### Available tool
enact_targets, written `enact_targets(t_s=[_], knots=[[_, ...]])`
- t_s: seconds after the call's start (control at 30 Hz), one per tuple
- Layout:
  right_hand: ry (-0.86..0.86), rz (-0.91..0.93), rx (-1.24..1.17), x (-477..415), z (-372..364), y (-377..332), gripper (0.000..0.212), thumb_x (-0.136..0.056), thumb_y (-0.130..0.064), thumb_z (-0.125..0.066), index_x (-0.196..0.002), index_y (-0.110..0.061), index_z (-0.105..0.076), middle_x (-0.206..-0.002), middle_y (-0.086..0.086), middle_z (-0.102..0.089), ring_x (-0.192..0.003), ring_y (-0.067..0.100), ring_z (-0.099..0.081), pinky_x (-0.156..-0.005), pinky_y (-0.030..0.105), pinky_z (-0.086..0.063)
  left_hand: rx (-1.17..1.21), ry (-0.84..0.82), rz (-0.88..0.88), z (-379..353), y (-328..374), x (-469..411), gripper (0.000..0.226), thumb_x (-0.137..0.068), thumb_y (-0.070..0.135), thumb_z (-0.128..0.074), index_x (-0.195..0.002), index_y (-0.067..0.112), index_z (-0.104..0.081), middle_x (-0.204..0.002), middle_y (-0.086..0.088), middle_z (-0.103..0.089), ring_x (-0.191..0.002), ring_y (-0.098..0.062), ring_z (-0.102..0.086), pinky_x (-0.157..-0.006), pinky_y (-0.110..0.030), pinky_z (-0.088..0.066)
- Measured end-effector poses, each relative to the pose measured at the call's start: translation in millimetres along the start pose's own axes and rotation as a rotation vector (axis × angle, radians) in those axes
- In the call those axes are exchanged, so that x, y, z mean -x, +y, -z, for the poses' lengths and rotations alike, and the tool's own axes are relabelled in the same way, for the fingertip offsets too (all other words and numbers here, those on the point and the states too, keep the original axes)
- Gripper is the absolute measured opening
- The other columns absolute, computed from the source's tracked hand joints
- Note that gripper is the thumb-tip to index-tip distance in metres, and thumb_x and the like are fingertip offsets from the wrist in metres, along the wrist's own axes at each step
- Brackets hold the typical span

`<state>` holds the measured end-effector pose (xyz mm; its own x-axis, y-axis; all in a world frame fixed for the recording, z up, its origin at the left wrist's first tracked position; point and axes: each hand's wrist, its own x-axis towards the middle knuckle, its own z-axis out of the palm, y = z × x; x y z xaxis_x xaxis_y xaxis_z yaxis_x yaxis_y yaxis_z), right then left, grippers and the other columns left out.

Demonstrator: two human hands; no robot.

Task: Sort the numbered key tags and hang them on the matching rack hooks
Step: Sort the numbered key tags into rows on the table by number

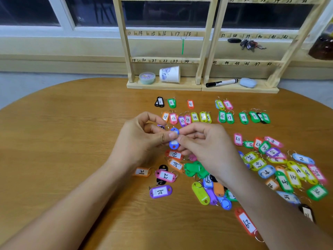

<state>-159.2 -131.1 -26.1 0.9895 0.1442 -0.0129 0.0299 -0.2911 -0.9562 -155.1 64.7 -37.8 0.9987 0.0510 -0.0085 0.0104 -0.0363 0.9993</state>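
Note:
Both hands meet above the middle of the wooden table (72, 141). My left hand (142, 141) and my right hand (203, 143) pinch the same blue key tag (174, 145), held upright between the fingertips; its number is hidden. Sorted tags lie in rows beyond the hands, from the black tag 1 (159, 101) to green tag 18 (243, 117). A mixed heap of coloured tags (281, 170) spreads to the right and below my right wrist. Two wooden racks (164, 34) with handwritten hook numbers stand at the back; one green tag (183, 46) hangs near hook 18.
On the rack bases sit a small green tub (147, 77), a tipped paper cup (170, 74), a black marker (221, 82) and a pale blue case (248, 82). A bunch of keys (250, 44) lies behind the right rack. A window ledge runs behind.

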Motion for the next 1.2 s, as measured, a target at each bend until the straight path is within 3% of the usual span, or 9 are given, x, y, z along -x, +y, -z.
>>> enact_targets(t_s=[0.1, 0.27, 0.47, 0.6, 0.7, 0.77, 0.93, 1.07, 1.2], knots=[[0.017, 0.048, 0.086, -1, -1, 2, 0.007, -0.096, -0.012, -0.077, -0.094, -0.017, -0.079, -0.075, -0.001, -0.078, -0.067, 0.013, -0.077, -0.066, 0.029, -0.064, -0.049, -0.019, -0.016, 1, -1, 1, 0.037, -0.073, 0.014, -0.095, -0.096, 0.0, -0.069, -0.083, -0.021, -0.077, -0.074, -0.024, -0.076, -0.067, -0.027, -0.06], [-0.029, 0.009, 0.069, -5, 2, 5, 0.006, -0.094, -0.014, -0.081, -0.099, -0.017, -0.077, -0.077, 0.001, -0.079, -0.07, 0.016, -0.079, -0.068, 0.037, -0.065, -0.088, -0.046, -0.012, 3, -2, -1, 0.037, -0.07, 0.02, -0.095, -0.091, 0.002, -0.071, -0.084, -0.023, -0.077, -0.074, -0.027, -0.077, -0.074, -0.036, -0.063], [-0.063, -0.051, 0.04, -19, 7, 4, 0.008, -0.09, -0.007, -0.082, -0.092, -0.014, -0.077, -0.079, 0.009, -0.077, -0.07, 0.02, -0.074, -0.067, 0.031, -0.061, -0.073, -0.057, 0.001, 1, -5, -3, 0.032, -0.074, 0.023, -0.093, -0.09, 0.005, -0.071, -0.082, -0.021, -0.077, -0.072, -0.024, -0.075, -0.071, -0.035, -0.065], [-0.044, -0.121, 0.089, -44, 21, 1, 0.008, -0.088, -0.002, -0.081, -0.089, -0.008, -0.077, -0.082, 0.019, -0.077, -0.065, 0.016, -0.068, -0.069, 0.033, -0.06, -0.208, 0.131, -0.055, 13, -1, -12, 0.015, -0.103, 0.028, -0.07, -0.1, 0.013, -0.073, -0.082, -0.01, -0.077, -0.068, -0.011, -0.067, -0.065, -0.026, -0.054], [0.002, -0.129, 0.228, -63, 28, 3, 0.01, -0.085, -0.004, -0.083, -0.083, -0.012, -0.077, -0.079, 0.015, -0.078, -0.066, 0.015, -0.068, -0.067, 0.034, -0.058, -0.318, 0.24, -0.114, 30, -8, -24, 0.013, -0.106, 0.03, -0.065, -0.098, 0.023, -0.073, -0.082, -0.002, -0.077, -0.069, -0.008, -0.069, -0.064, -0.025, -0.052], [0.023, -0.137, 0.293, -73, 28, 6, 0.011, -0.083, -0.005, -0.082, -0.079, -0.014, -0.077, -0.075, 0.014, -0.077, -0.067, 0.02, -0.069, -0.067, 0.038, -0.059, -0.452, 0.225, -0.138, 36, -16, -31, 0.008, -0.101, 0.029, -0.069, -0.093, 0.028, -0.073, -0.081, 0.006, -0.076, -0.072, -0.009, -0.07, -0.066, -0.028, -0.052], [0.014, -0.172, 0.382, -86, 20, 9, 0.006, -0.083, -0.005, -0.08, -0.08, -0.01, -0.077, -0.067, 0.01, -0.076, -0.068, 0.027, -0.078, -0.079, 0.047, -0.067, -0.66, 0.104, -0.132, 30, -25, -39, 0.004, -0.093, 0.034, -0.078, -0.095, 0.033, -0.075, -0.084, 0.016, -0.074, -0.079, 0.0, -0.064, -0.064, -0.012, -0.042], [0.024, -0.186, 0.474, -88, 16, 6, 0.005, -0.086, -0.007, -0.079, -0.083, -0.009, -0.076, -0.065, 0.007, -0.076, -0.065, 0.023, -0.078, -0.079, 0.044, -0.067, -0.751, 0.041, -0.157, 23, -26, -48, 0.013, -0.092, 0.041, -0.08, -0.103, 0.037, -0.075, -0.09, 0.019, -0.072, -0.084, 0.007, -0.063, -0.068, -0.013, -0.042], [0.031, -0.208, 0.514, -87, 15, 6, 0.004, -0.089, -0.009, -0.078, -0.087, -0.009, -0.075, -0.065, 0.007, -0.076, -0.061, 0.017, -0.077, -0.076, 0.039, -0.067, -0.82, 0.002, -0.174, 20, -26, -53, 0.019, -0.091, 0.043, -0.081, -0.109, 0.038, -0.077, -0.093, 0.016, -0.068, -0.089, -0.001, -0.063, -0.071, -0.019, -0.047]])
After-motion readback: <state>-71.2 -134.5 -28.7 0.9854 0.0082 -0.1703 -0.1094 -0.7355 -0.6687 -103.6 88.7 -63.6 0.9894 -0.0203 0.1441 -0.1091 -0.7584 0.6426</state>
